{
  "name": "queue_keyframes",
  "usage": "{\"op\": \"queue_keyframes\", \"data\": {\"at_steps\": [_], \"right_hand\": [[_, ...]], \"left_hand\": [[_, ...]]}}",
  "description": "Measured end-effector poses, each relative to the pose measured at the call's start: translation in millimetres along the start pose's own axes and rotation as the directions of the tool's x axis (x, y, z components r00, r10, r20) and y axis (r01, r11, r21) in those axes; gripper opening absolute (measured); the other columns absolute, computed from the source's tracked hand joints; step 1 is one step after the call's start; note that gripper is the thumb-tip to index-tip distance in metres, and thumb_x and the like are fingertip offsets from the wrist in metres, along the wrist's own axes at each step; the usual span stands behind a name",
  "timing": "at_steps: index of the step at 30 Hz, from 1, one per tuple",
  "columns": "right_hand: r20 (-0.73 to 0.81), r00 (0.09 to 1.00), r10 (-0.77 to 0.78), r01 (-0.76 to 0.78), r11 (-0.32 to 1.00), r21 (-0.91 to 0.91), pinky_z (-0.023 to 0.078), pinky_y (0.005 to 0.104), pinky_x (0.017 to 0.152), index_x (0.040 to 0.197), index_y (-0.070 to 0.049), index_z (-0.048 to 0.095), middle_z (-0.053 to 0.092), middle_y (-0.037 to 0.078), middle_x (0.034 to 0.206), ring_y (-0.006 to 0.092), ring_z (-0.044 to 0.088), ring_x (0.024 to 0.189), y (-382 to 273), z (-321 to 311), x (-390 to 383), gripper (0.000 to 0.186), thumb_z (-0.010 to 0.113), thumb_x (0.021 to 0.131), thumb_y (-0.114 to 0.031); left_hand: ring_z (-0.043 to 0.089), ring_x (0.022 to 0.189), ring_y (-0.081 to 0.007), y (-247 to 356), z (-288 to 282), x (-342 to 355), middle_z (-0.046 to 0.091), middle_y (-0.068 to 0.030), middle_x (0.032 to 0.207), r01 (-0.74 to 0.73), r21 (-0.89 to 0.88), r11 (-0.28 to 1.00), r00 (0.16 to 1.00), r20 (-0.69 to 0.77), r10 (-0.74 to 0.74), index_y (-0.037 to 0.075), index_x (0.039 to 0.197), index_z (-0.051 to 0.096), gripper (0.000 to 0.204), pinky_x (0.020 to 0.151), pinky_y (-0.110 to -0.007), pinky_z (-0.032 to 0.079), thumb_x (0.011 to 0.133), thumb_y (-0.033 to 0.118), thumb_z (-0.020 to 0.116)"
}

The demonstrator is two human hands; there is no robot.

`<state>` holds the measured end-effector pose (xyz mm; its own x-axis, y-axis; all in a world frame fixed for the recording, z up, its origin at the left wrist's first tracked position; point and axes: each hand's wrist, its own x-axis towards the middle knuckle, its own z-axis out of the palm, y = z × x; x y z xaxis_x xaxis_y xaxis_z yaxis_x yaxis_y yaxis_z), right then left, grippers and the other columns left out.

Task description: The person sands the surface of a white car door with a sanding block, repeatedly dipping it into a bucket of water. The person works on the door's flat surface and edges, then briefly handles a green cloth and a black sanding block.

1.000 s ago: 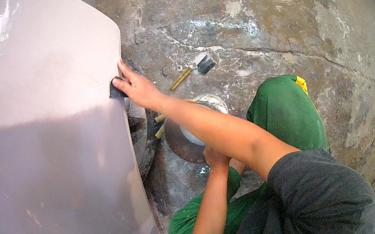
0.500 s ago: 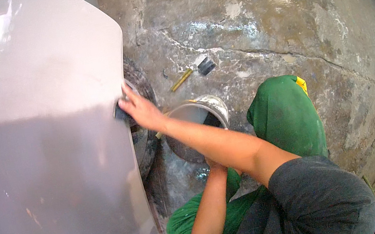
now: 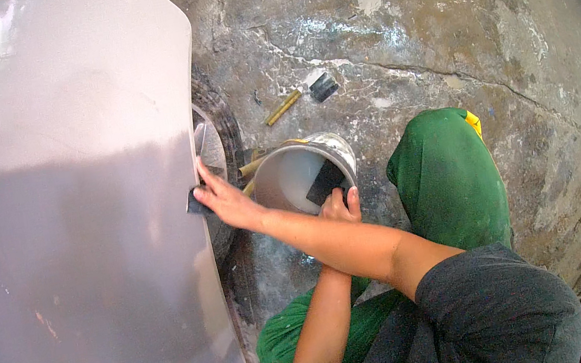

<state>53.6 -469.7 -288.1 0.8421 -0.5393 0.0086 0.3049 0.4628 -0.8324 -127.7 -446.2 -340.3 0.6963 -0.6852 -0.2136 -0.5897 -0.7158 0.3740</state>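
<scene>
R hand (image 3: 230,203) pinching blk pad (image 3: 193,202) at edge of gray/wht panel (image 3: 92,274), which spreads L of fingers. L hand (image 3: 339,207) at bucket (image 3: 275,180) rim, grip can't tell; blk sheet (image 3: 325,181) by fingertips. Cracked conc. flr (image 3: 419,32) beyond.

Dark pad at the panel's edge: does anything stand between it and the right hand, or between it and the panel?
Nothing visible does. The right hand holds the dark pad directly, and it overlaps the pale panel's edge with no object seen between. The left hand is at the bucket.
</scene>
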Motion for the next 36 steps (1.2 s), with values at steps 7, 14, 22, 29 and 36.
{"op": "queue_keyframes", "data": {"at_steps": [7, 14, 22, 29, 36], "right_hand": [[0.057, 0.994, 0.097, -0.097, 0.995, -0.006, 0.026, 0.0384, 0.119, 0.159, -0.005, -0.005, 0.023, 0.028, 0.160, 0.0349, 0.027, 0.149, -14, 25, -32, 0.081, 0.043, 0.106, -0.042], [0.223, 0.957, 0.184, -0.176, 0.983, -0.054, 0.024, 0.0384, 0.120, 0.157, -0.002, -0.011, 0.016, 0.025, 0.163, 0.0346, 0.027, 0.149, -6, 29, -69, 0.084, 0.044, 0.106, -0.041], [-0.108, 0.875, 0.472, -0.393, 0.823, 0.411, 0.052, 0.0330, 0.075, 0.122, 0.000, 0.056, 0.067, 0.009, 0.106, 0.0182, 0.067, 0.085, 8, -17, -46, 0.031, 0.049, 0.104, -0.023], [-0.293, 0.878, 0.379, -0.186, 0.833, 0.521, 0.051, 0.0300, 0.062, 0.109, -0.001, 0.055, 0.062, 0.006, 0.087, 0.0124, 0.060, 0.069, -8, -22, 0, 0.030, 0.058, 0.100, -0.029], [-0.255, 0.917, 0.307, -0.137, 0.842, 0.522, 0.051, 0.0337, 0.079, 0.111, 0.002, 0.055, 0.064, 0.010, 0.096, 0.0162, 0.062, 0.085, -22, -25, 67, 0.045, 0.058, 0.100, -0.042]], "left_hand": [[0.066, 0.082, -0.0436, 4, -11, 3, 0.069, -0.0188, 0.090, 0.083, 0.133, 0.988, 0.994, 0.065, -0.092, 0.006, 0.096, 0.062, 0.044, 0.067, -0.057, 0.051, 0.099, 0.048, 0.051], [0.066, 0.083, -0.0446, 4, -10, 4, 0.068, -0.0196, 0.090, 0.081, 0.122, 0.989, 0.992, 0.087, -0.092, 0.005, 0.097, 0.062, 0.044, 0.068, -0.057, 0.051, 0.099, 0.047, 0.050], [0.065, 0.083, -0.0454, 1, -6, 3, 0.068, -0.0216, 0.091, 0.049, 0.120, 0.992, 0.996, 0.068, -0.058, 0.003, 0.096, 0.062, 0.045, 0.069, -0.057, 0.050, 0.100, 0.046, 0.049], [0.064, 0.081, -0.0464, -3, -3, 8, 0.067, -0.0241, 0.090, 0.013, 0.107, 0.994, 0.992, 0.124, -0.026, -0.001, 0.099, 0.063, 0.046, 0.069, -0.056, 0.050, 0.100, 0.043, 0.049], [0.065, 0.082, -0.0453, -3, -6, 4, 0.067, -0.0244, 0.093, -0.005, 0.096, 0.995, 0.998, 0.063, -0.001, -0.001, 0.099, 0.064, 0.041, 0.070, -0.054, 0.050, 0.099, 0.039, 0.054]]}}
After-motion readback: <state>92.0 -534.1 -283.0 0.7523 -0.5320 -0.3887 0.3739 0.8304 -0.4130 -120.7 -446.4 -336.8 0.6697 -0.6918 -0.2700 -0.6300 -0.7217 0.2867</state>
